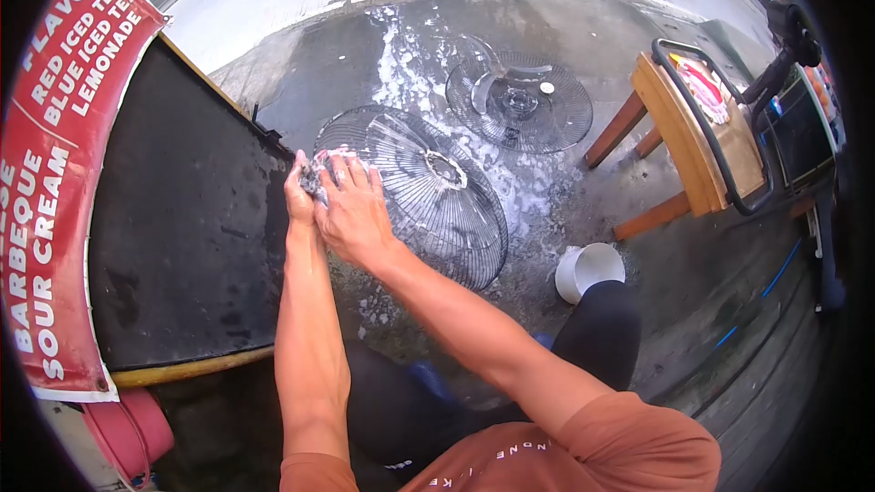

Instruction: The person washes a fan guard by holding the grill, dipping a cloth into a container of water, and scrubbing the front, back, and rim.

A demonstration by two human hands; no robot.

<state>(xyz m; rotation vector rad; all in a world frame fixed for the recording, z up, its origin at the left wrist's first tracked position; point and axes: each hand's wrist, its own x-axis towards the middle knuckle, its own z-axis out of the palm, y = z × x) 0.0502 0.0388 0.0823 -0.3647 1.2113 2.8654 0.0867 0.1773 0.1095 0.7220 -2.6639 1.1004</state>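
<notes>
A black wire fan grille (460, 214), streaked with suds, stands tilted over the wet ground before me. My left hand (299, 191) is closed at the grille's left edge around a dark, foamy scrubbing pad (314, 179); its exact kind is hidden by suds and fingers. Bent over the same pad from the right, my right hand (351, 217) presses on it, its foamy fingertips beside the grille's rim. Beyond lies a second fan grille (570, 123) with dark translucent fan blades (499, 82) and a small white round piece (547, 87) on it.
Close on the left stands a black board (187, 219) with a red lettered banner (68, 182). A white bucket (592, 271) sits by my knee. To the right are a wooden stool (665, 132) and a black metal frame (715, 150). Foam (401, 73) covers part of the pavement.
</notes>
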